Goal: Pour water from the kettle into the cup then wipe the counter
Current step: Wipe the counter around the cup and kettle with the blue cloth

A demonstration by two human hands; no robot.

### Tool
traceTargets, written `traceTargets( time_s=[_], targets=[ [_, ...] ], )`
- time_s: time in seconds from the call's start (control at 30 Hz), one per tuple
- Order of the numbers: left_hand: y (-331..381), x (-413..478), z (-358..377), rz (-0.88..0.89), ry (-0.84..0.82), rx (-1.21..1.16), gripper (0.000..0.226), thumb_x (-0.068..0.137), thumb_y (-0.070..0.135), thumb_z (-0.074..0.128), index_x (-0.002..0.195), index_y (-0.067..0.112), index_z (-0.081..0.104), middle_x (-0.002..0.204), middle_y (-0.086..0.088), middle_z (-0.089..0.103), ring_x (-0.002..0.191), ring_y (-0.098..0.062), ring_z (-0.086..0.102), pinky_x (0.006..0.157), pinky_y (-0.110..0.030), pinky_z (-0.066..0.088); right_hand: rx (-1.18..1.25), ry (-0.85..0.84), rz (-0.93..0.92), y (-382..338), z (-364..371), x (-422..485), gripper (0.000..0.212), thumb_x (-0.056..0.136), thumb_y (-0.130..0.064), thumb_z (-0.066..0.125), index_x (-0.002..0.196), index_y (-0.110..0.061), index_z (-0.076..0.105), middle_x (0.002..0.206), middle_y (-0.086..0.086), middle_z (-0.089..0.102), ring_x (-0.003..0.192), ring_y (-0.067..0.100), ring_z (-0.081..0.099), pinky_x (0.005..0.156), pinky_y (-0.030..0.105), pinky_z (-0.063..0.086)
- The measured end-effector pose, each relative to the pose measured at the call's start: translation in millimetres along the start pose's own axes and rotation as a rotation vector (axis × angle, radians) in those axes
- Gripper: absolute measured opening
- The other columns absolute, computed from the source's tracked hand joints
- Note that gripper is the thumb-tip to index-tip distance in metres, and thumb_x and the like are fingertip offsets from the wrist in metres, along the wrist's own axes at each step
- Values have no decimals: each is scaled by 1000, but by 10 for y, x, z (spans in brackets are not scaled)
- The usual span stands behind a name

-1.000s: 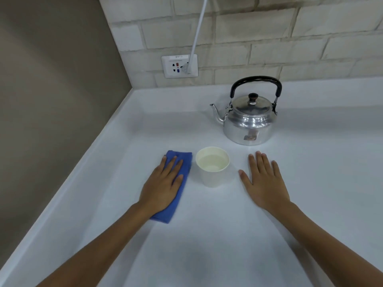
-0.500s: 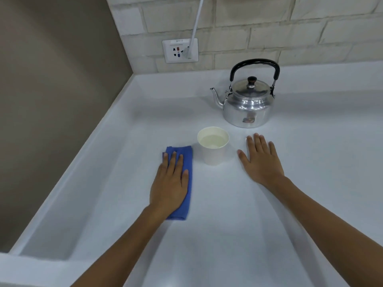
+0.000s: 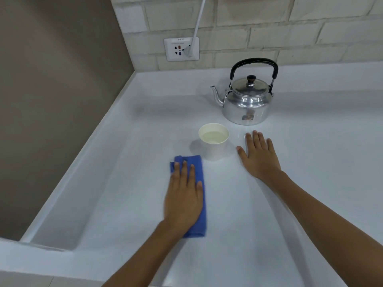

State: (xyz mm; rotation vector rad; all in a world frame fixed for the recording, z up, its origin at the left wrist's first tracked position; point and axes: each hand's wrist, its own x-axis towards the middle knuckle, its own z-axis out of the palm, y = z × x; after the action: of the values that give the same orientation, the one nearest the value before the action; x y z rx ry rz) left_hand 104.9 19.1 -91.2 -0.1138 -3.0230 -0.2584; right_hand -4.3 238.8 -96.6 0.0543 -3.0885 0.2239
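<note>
A shiny metal kettle [image 3: 246, 104] with a black handle stands upright at the back of the white counter [image 3: 238, 214], spout pointing left. In front of it a white paper cup [image 3: 213, 141] holds water. My left hand [image 3: 183, 195] presses flat on a folded blue cloth [image 3: 200, 177] just left of and nearer than the cup. My right hand [image 3: 259, 156] rests flat on the counter to the right of the cup, fingers spread, holding nothing.
A brown wall [image 3: 51, 100] borders the counter on the left, with a raised white rim [image 3: 99, 146] along it. A brick wall at the back carries a socket plate [image 3: 181, 48] with a white cable [image 3: 198, 23] plugged in.
My left hand has slid the blue cloth toward me, away from the cup. The view has tilted down a little. Kettle, cup and right hand stay in place.
</note>
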Motion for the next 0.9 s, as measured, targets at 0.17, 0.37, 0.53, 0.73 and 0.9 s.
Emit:
traceTargets(
  time_s=[0.17,0.37,0.53,0.73,0.9],
  targets=[
    [508,-104,8,82,-65,-87,56,98,34,13,144,11,-6,155,-9,-12,140,-26,-21,112,-37,-15,15,-27,10,11,-16,7,65,94,-48,16,145,-9,4,157,13,4,144,23,-1,118,44,2],
    [23,-22,-139,119,-9,-434,47,95,45,14,132,48,-15,150,13,-20,134,-2,-25,109,-23,-12,173,26,131,-206,-286,-260,62,97,-38,26,144,-4,4,156,15,-1,143,26,-8,118,42,-3],
    [-465,369,-111,-101,-67,-240,51,97,37,18,145,26,1,157,-3,-8,144,-20,-10,115,-36,-4,405,-8,-16,-1032,-300,-1066,64,97,-36,28,144,-8,-3,157,10,-8,143,21,-13,114,31,-10],
    [-459,410,45,-101,-66,-59,55,97,39,11,145,17,-5,157,-4,-4,144,-20,-6,115,-37,-4,130,43,-64,-1526,-74,-1343,61,98,-35,26,143,-4,0,155,16,2,142,28,-4,116,44,2],
    [-488,391,35,-80,-76,-39,55,96,39,11,144,17,-6,157,-4,-4,144,-19,-5,115,-35,-4,120,59,-83,-1221,-107,-1504,53,96,-29,9,139,-6,31,148,10,33,137,25,30,112,36,29]
  ],
)
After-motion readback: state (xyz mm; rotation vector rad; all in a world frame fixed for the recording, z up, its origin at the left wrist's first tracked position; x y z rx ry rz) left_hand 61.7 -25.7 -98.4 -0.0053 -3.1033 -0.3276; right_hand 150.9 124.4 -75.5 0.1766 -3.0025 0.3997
